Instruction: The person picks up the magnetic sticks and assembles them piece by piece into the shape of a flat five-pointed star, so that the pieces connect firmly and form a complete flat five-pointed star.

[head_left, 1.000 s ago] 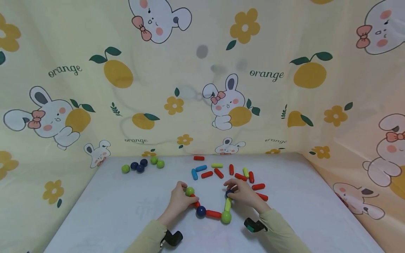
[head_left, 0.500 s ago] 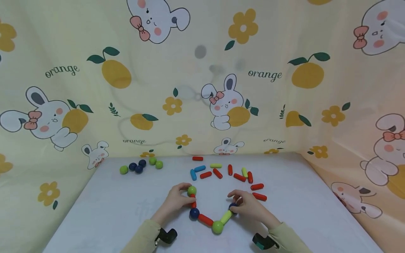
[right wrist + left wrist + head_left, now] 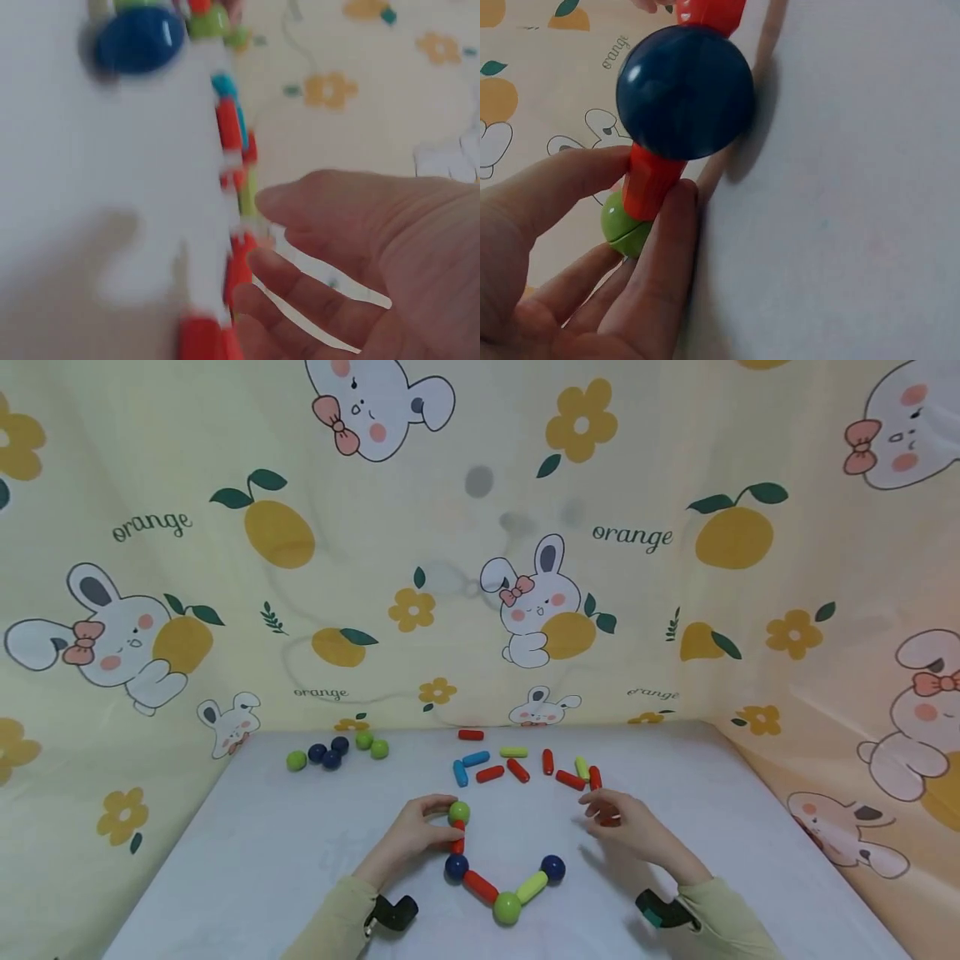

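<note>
In the head view, balls and rods form a V-shaped chain on the table. Its left arm has a green ball (image 3: pixel 459 812), a red rod (image 3: pixel 651 184) and a dark blue ball (image 3: pixel 457 867). Another red rod (image 3: pixel 480 887) leads to the front green ball (image 3: pixel 507 908), then a yellow-green rod (image 3: pixel 532 888) and a second dark blue ball (image 3: pixel 553 868) at the right end. My left hand (image 3: pixel 408 837) pinches the upper red rod between thumb and fingers, beside the green ball. Apart from the chain, my right hand (image 3: pixel 633 828) hovers with loosely bent fingers near loose red rods (image 3: pixel 596 777), partly covering some.
Loose green and dark blue balls (image 3: pixel 332 760) cluster at the back left of the white table (image 3: pixel 300 860). Several red, blue (image 3: pixel 461 773) and yellow-green rods (image 3: pixel 514 752) lie across the back middle. A printed curtain (image 3: pixel 450 527) rises behind the table.
My right hand has let go of the right dark blue ball and moved right and away from me, toward the loose rods. The chain has spread wider; my left hand keeps its hold.
</note>
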`<action>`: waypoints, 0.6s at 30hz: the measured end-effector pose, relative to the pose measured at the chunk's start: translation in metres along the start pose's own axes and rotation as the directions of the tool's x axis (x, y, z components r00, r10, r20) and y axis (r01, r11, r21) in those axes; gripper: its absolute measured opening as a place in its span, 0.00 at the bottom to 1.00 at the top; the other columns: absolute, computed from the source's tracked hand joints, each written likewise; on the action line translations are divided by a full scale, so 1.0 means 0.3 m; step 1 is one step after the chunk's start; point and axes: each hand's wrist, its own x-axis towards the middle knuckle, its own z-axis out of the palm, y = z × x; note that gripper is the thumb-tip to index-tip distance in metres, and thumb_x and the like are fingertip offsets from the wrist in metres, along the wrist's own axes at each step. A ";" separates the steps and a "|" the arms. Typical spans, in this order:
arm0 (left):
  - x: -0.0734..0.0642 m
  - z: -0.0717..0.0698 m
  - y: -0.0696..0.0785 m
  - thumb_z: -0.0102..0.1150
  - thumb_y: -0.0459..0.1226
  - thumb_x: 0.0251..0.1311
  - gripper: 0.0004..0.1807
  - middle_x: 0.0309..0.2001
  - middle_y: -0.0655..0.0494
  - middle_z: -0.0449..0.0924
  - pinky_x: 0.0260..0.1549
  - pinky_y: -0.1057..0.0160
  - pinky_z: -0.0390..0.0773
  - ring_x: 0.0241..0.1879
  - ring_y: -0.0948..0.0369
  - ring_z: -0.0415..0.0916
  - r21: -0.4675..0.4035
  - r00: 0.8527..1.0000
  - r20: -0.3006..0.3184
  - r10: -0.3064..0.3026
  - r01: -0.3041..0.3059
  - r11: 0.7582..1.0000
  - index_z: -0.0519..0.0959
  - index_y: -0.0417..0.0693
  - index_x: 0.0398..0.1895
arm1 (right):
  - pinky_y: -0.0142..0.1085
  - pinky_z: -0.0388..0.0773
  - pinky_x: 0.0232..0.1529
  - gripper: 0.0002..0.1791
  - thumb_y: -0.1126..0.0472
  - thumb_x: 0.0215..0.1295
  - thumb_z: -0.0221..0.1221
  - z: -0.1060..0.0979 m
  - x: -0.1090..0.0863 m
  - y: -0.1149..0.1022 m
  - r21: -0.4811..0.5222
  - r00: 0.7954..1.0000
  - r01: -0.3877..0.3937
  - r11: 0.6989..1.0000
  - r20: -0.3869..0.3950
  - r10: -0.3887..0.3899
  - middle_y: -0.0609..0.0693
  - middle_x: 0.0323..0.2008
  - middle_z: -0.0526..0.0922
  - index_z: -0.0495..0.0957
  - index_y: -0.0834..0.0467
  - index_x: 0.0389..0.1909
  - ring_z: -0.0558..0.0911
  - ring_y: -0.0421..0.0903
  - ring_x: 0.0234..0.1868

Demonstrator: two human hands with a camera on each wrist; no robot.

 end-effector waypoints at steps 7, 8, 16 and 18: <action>0.000 -0.008 -0.001 0.73 0.38 0.49 0.32 0.59 0.48 0.73 0.59 0.36 0.60 0.64 0.43 0.60 -0.027 0.999 0.027 -0.018 0.018 0.999 0.74 0.48 0.60 | 0.39 0.80 0.36 0.17 0.70 0.57 0.63 -0.081 -0.010 0.072 -0.084 0.979 -0.195 0.977 -0.075 0.189 0.54 0.41 0.80 0.78 0.63 0.48 0.77 0.51 0.41; -0.001 -0.009 0.000 0.73 0.38 0.49 0.32 0.59 0.48 0.73 0.59 0.35 0.60 0.64 0.43 0.60 -0.023 0.999 0.027 -0.020 0.020 1.000 0.74 0.48 0.60 | 0.39 0.80 0.37 0.16 0.71 0.56 0.62 -0.084 -0.011 0.081 -0.097 0.977 -0.206 0.974 -0.072 0.200 0.54 0.40 0.80 0.79 0.63 0.48 0.76 0.51 0.41; 0.001 -0.015 0.002 0.74 0.38 0.47 0.32 0.58 0.50 0.74 0.59 0.34 0.58 0.63 0.44 0.61 -0.020 0.999 0.030 -0.025 0.026 0.999 0.75 0.49 0.60 | 0.40 0.78 0.37 0.15 0.73 0.53 0.66 -0.069 0.001 0.122 -0.126 0.971 -0.238 0.963 -0.027 0.237 0.49 0.36 0.79 0.81 0.60 0.42 0.73 0.48 0.36; 0.001 -0.017 -0.001 0.74 0.39 0.47 0.33 0.58 0.50 0.74 0.59 0.34 0.59 0.63 0.45 0.62 -0.024 0.999 0.033 -0.022 0.022 0.999 0.75 0.50 0.60 | 0.39 0.78 0.38 0.15 0.72 0.53 0.66 -0.059 0.013 0.119 -0.136 0.978 -0.209 0.968 -0.028 0.207 0.48 0.36 0.79 0.81 0.60 0.42 0.74 0.47 0.36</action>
